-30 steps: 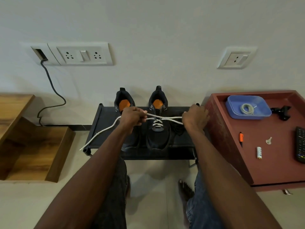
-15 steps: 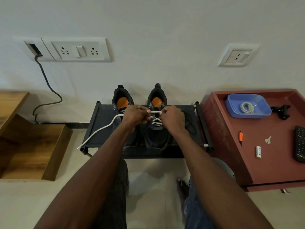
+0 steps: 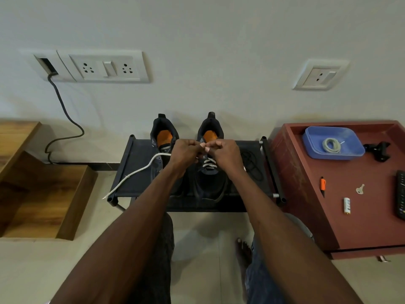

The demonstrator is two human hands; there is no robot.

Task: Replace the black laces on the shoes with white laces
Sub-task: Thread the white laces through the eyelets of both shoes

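Where the two black shoes stand side by side on the black shoe rack, toes toward the camera, both hands meet over the right shoe. Left hand curled, its grip pinched on the white lace, whose loose end trails left across the left shoe and the rack, down to the rack's front left corner. Right hand curled likewise, fingertips pressed against those of the left above the shoe's tongue; grip closed, apparently on the same lace, though the strand inside it is hidden. Below the hands, two crossings of white lace already threaded through the lower eyelets. A black lace lying loose on the rack, just right of the right shoe. On the red counter to the right, a blue tray holding a coiled pale cord, plus a key, a small battery and an orange-tipped pen.
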